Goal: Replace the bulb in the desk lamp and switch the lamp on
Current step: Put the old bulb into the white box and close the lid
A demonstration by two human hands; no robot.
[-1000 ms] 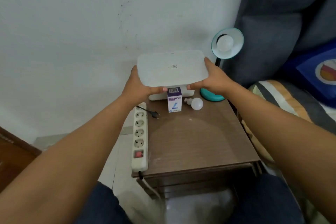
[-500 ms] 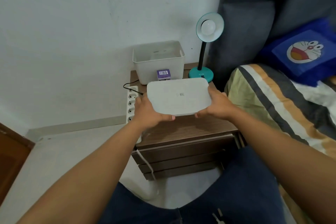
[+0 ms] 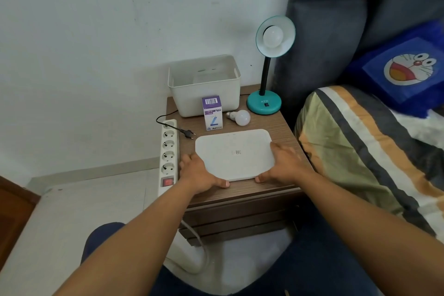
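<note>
A teal desk lamp [image 3: 264, 103] stands at the back right of the wooden bedside table [image 3: 286, 122], a white bulb [image 3: 272, 36] in its shade. A loose white bulb [image 3: 240, 117] lies on the table beside a small purple-and-white bulb box [image 3: 212, 113]. The lamp's black plug [image 3: 188, 132] lies unplugged by the white power strip [image 3: 168, 154]. A flat white lid [image 3: 234, 154] rests on the table's front. My left hand [image 3: 199, 173] grips its left edge and my right hand [image 3: 286, 163] its right edge.
An open white plastic bin [image 3: 204, 84] stands against the wall behind the box. A bed with a striped blanket [image 3: 360, 151] and a blue cartoon pillow [image 3: 406, 69] lies to the right. The power strip's red switch [image 3: 167, 181] sits at its near end.
Both hands lifted the white lid off the bin, carried it toward me and lowered it onto the table's front. The bin now stands open.
</note>
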